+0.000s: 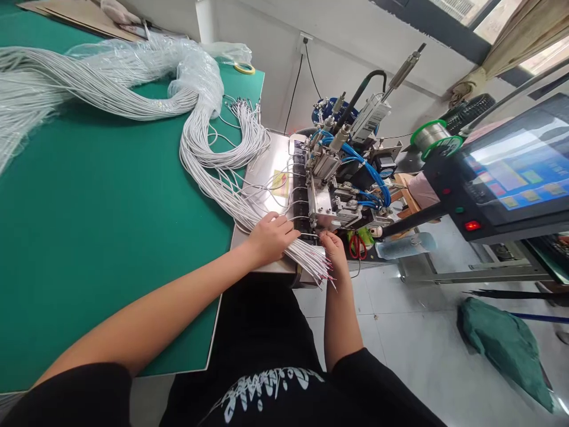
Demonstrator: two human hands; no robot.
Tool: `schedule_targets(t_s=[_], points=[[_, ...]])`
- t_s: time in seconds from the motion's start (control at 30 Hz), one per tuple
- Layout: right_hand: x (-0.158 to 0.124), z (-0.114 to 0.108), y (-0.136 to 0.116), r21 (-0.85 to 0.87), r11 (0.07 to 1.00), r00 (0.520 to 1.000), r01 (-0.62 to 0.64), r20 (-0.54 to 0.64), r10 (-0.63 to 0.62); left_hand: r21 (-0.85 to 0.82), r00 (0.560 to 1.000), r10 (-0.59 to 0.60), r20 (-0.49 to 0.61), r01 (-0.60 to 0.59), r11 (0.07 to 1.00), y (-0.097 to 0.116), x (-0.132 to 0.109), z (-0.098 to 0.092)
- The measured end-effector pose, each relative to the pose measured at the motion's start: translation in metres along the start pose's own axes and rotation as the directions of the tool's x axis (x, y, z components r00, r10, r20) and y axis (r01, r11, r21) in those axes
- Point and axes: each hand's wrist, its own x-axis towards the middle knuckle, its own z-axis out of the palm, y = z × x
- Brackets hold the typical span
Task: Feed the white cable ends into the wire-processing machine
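My left hand [269, 237] lies over a bundle of thin white wires [217, 178], its fingers curled around the strands near their stripped ends [322, 274]. My right hand [333, 249] pinches a single wire at the front of a small metal machine [338, 190] with blue tubes. The bundle runs back across the green table mat [89, 237] to a large coil of wires in clear plastic wrap [133, 77]. Several wires lie across the machine's steel plate [267, 172].
A touchscreen control panel [511, 172] with a lit red button stands at the right. A solder wire spool [429, 136] sits behind the machine. Red scissors [358, 246] lie beside it. A green cloth [507, 347] lies on the tiled floor. A tape roll [244, 68] rests at the mat's far edge.
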Motion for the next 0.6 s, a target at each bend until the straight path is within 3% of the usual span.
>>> schedule_targets(t_s=[0.13,0.33,0.47,0.6], points=[[-0.004,0.001,0.000,-0.001,1.000,1.000,-0.006,-0.016,0.006,-0.004,1.000,0.002,-0.012,-0.002,1.000,-0.001,-0.001,0.000],[-0.026,-0.022,-0.008,-0.172,0.977,0.988,0.126,-0.065,-0.139,-0.014,0.999,0.018,-0.046,-0.019,1.000,-0.003,-0.004,0.000],[-0.050,-0.042,-0.025,-0.309,0.931,0.980,0.195,0.097,-0.173,-0.010,0.997,0.022,-0.070,-0.023,1.000,-0.003,-0.004,-0.001],[-0.065,-0.047,-0.040,-0.439,0.850,0.947,0.292,0.260,-0.191,-0.004,0.996,0.027,-0.090,-0.028,1.000,-0.003,-0.004,-0.001]])
